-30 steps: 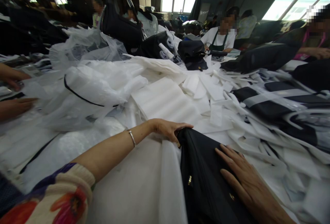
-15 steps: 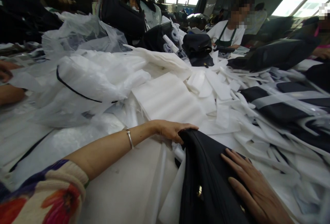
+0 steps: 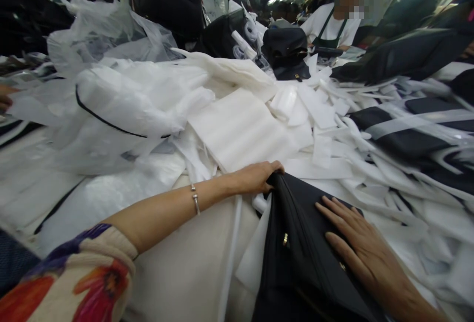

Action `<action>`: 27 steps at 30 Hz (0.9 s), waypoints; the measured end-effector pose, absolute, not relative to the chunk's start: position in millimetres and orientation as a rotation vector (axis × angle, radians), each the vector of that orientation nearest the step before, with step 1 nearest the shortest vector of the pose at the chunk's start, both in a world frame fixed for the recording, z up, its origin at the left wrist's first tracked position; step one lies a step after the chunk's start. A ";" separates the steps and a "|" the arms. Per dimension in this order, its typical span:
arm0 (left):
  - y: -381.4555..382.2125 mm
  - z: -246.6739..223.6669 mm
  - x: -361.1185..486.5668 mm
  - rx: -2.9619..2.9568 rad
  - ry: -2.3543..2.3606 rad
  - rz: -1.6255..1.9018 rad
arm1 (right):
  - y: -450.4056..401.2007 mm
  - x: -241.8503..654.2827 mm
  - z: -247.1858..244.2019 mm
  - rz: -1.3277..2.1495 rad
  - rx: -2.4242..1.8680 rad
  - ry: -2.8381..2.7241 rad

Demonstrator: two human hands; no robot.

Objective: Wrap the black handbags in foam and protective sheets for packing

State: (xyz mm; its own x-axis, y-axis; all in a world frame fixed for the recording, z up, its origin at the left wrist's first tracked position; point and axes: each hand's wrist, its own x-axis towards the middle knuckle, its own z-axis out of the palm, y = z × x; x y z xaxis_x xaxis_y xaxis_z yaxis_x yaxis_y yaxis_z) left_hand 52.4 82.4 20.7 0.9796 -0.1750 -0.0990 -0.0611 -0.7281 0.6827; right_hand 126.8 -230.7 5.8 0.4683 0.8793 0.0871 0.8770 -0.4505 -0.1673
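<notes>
A black bag (image 3: 299, 233) with gold-coloured metal fittings stands tilted at the lower right of the head view. My left hand (image 3: 259, 176) grips its upper far corner, the fingers curled over the edge. Flat against the bag's right face lies my right hand (image 3: 355, 240), fingers stretched out and slightly spread. A white foam sheet (image 3: 240, 129) lies just beyond my left hand. Another pale sheet (image 3: 177, 258) spreads beneath my left forearm. The bag's lower end runs out of view.
Clear plastic bags (image 3: 137, 100) heap up at the left, with another person's hand (image 3: 4, 97) at the edge. White foam strips (image 3: 370, 174) cover the right side. Wrapped black bags (image 3: 403, 134) lie there too. Across the table is a person in a green apron (image 3: 328, 28).
My left hand's fingers have curled more closely over the bag's corner. My right hand stays flat on the bag. The view has tipped slightly downward, and the other person's hand at left shows less.
</notes>
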 end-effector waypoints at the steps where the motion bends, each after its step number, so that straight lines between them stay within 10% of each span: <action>1: 86.7 27.2 49.3 2.393 -0.216 -0.232 | -230.4 126.9 6.5 0.022 -2.525 -1.529; 10: 69.6 102.4 -5.3 2.684 -0.018 0.026 | -226.9 127.8 8.6 0.044 -2.493 -1.514; 27: 47.3 47.4 -20.9 2.582 -0.494 -0.092 | -220.6 126.4 17.9 0.164 -2.482 -1.504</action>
State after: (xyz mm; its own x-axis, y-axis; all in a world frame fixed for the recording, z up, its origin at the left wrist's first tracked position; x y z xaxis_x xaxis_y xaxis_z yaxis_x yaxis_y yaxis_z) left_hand -20.9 47.3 47.4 0.9316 -0.3626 0.0273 -0.3283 -0.8063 0.4920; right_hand 126.4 -220.6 17.9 0.4656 0.8847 0.0254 0.8585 -0.4445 -0.2556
